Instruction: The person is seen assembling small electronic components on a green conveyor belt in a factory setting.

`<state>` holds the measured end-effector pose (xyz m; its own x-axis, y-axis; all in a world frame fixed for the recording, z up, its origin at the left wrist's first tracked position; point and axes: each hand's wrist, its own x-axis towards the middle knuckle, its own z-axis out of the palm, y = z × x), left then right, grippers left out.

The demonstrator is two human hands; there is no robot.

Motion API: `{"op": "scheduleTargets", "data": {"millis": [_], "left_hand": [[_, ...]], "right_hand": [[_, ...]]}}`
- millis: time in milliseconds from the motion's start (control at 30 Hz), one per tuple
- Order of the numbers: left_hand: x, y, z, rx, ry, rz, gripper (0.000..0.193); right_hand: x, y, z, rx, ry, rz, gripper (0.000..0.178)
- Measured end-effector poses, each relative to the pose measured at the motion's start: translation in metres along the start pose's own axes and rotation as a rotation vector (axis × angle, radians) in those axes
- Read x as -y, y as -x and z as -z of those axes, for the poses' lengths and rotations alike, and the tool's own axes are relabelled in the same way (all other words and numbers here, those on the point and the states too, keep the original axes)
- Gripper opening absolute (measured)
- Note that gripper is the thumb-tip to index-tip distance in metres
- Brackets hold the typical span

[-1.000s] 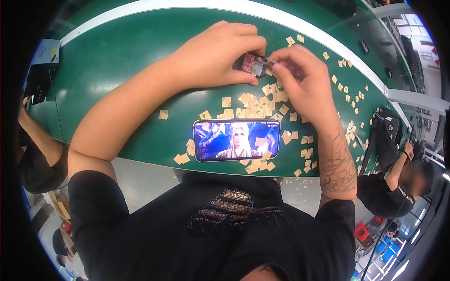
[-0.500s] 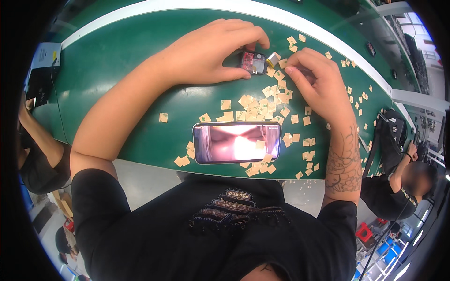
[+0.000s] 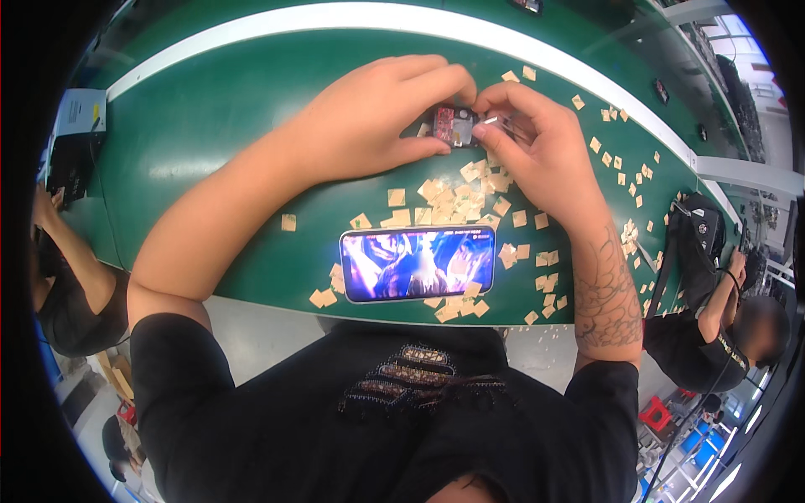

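My left hand (image 3: 377, 117) has its thumb and fingers closed around a small black device casing (image 3: 455, 126) on the table. Inside the casing a red circuit board and a grey part face up. At the casing's right end, my right hand (image 3: 541, 138) pinches a small silver battery-like block (image 3: 493, 122) between thumb and fingers. The fingers partly cover the block. Below both hands lies a loose heap of small beige adhesive squares (image 3: 444, 199).
A phone (image 3: 417, 263) playing video lies near the front edge of the green table (image 3: 210, 109). More beige squares are scattered to the right, by a black bag (image 3: 698, 230). A white strip (image 3: 352, 12) borders the far side. Other people sit at both sides.
My right hand has moved left from a beige square to the silver block by the casing and now pinches it. My left hand keeps its hold on the casing. The phone picture differs.
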<state>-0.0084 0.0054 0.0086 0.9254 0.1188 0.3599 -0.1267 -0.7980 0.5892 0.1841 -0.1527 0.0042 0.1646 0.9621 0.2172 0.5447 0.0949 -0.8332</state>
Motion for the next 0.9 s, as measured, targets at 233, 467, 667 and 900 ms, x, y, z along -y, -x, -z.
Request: {"op": "scheduleTargets", "data": {"millis": [233, 467, 667, 900], "left_hand": [[0.001, 0.003, 0.0, 0.042, -0.119, -0.071, 0.029], [0.001, 0.005, -0.003, 0.027, -0.169, -0.073, 0.025], [0.002, 0.005, -0.004, 0.031, -0.19, -0.09, 0.023], [0.001, 0.005, -0.004, 0.024, -0.228, -0.112, 0.022]], "right_hand": [[0.007, 0.001, 0.007, 0.082, 0.025, -0.149, 0.017], [0.003, 0.004, 0.027, 0.255, -0.104, -0.279, 0.023], [-0.002, 0.005, 0.022, 0.192, -0.118, -0.164, 0.027], [0.007, 0.001, 0.021, 0.168, -0.043, -0.156, 0.031]]}}
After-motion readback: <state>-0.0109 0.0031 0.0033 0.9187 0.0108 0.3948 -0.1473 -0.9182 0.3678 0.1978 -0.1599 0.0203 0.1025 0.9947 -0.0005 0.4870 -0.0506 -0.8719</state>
